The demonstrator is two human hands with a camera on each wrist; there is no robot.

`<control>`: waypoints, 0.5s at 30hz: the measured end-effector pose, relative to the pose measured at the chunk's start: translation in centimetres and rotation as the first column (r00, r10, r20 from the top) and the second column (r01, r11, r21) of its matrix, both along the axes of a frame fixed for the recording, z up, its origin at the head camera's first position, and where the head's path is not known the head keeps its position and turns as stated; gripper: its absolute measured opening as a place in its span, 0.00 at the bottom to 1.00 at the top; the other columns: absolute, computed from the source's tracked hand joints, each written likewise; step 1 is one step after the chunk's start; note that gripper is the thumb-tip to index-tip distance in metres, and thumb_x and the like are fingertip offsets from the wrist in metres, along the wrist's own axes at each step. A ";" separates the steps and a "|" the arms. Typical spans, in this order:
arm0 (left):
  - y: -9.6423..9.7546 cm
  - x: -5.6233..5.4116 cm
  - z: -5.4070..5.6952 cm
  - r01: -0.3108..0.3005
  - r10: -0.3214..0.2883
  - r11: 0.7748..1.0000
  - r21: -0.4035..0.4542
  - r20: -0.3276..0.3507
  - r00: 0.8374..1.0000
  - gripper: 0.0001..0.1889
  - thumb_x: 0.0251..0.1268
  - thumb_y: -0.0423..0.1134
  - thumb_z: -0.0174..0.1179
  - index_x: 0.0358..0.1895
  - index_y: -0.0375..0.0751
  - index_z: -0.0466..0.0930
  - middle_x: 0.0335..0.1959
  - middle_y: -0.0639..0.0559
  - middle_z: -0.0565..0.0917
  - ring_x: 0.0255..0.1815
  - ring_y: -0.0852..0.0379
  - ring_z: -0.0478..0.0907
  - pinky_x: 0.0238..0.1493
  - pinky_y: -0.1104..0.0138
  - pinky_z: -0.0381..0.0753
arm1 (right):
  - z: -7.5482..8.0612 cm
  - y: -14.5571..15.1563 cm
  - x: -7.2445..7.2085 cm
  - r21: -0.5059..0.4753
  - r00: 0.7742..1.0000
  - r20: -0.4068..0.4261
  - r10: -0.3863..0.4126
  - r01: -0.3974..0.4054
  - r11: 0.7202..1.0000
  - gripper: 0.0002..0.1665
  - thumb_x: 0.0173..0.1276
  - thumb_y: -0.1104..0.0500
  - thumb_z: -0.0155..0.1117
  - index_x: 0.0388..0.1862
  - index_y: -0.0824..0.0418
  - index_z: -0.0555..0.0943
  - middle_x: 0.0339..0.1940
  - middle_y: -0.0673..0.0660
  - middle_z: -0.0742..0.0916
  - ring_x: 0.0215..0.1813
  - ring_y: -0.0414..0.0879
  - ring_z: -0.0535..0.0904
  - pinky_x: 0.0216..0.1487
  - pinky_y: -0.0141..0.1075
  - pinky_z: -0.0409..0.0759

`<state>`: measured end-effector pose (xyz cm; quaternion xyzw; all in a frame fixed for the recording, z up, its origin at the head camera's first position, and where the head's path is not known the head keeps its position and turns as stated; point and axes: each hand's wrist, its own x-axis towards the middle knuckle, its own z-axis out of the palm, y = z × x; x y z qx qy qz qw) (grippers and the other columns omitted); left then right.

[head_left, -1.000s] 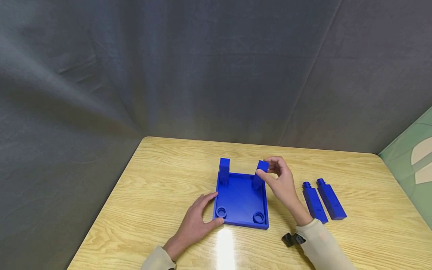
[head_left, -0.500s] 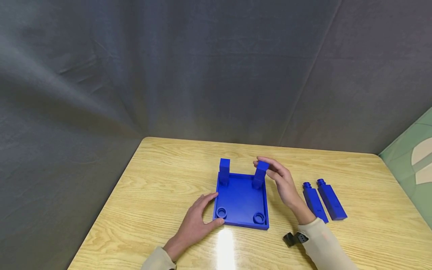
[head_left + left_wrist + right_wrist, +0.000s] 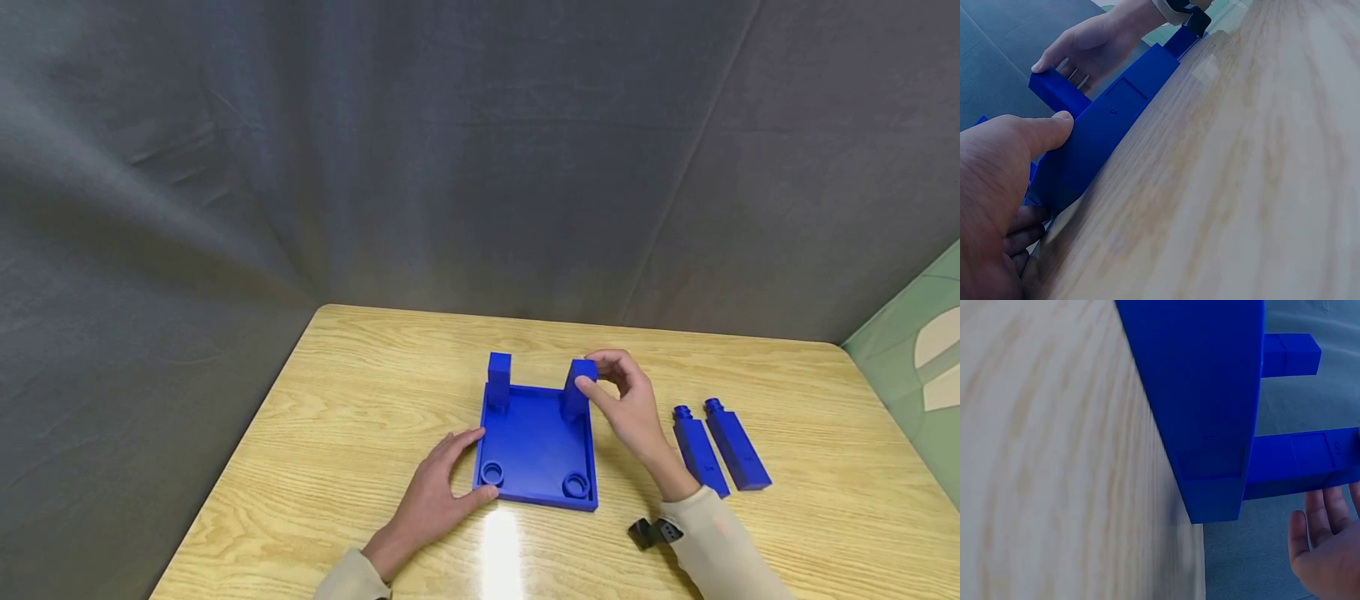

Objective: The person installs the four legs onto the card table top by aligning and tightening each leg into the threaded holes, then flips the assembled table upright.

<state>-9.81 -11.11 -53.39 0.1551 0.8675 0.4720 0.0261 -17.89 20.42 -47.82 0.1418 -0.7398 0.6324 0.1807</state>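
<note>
A square blue base with a raised rim and round threaded sockets lies on the table. My left hand grips its near left corner, the thumb on the front edge and the fingers along the left side. At the far right corner a blue square leg stands upright, and my right hand pinches its upper part between thumb and fingers. In the right wrist view that leg sticks out from the base. Another blue leg stands in the far left corner. Both near sockets are bare.
Two loose blue legs with threaded ends, a nearer one and a farther one, lie to the right of my right forearm. The wooden table ends at a dark grey curtain.
My right fingers loosened and shifted round the far right leg, then took hold again with the thumb on its near side. The leg has turned slightly. My left hand stays put.
</note>
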 end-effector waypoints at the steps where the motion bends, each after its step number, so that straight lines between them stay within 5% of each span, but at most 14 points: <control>1: 0.0 0.0 0.0 -0.001 0.001 1.000 0.000 0.001 1.000 0.43 0.68 0.61 0.77 0.83 0.56 0.73 0.83 0.48 0.75 0.86 0.27 0.62 0.80 0.23 0.60 | 0.0 -0.1 0.0 0.006 1.000 0.006 -0.015 0.015 1.000 0.17 0.72 0.75 0.71 0.58 0.75 0.81 0.53 0.50 0.86 0.53 0.39 0.83 0.60 0.25 0.81; 7: -0.1 0.0 0.0 -0.003 0.003 1.000 0.001 0.005 1.000 0.43 0.68 0.61 0.77 0.83 0.56 0.73 0.83 0.48 0.75 0.86 0.27 0.62 0.80 0.23 0.60 | 0.0 -0.1 0.0 0.018 1.000 -0.006 0.001 -0.001 1.000 0.23 0.72 0.76 0.71 0.64 0.74 0.78 0.54 0.51 0.87 0.54 0.39 0.83 0.60 0.27 0.80; 15: -0.1 0.0 0.0 0.002 -0.002 1.000 -0.002 0.008 1.000 0.43 0.68 0.61 0.76 0.83 0.56 0.73 0.83 0.47 0.74 0.86 0.26 0.61 0.79 0.22 0.59 | -0.4 0.5 -0.4 -0.086 0.960 -0.049 0.277 -0.280 0.956 0.28 0.87 0.70 0.45 0.81 0.77 0.69 0.68 0.59 0.89 0.70 0.43 0.84 0.70 0.30 0.77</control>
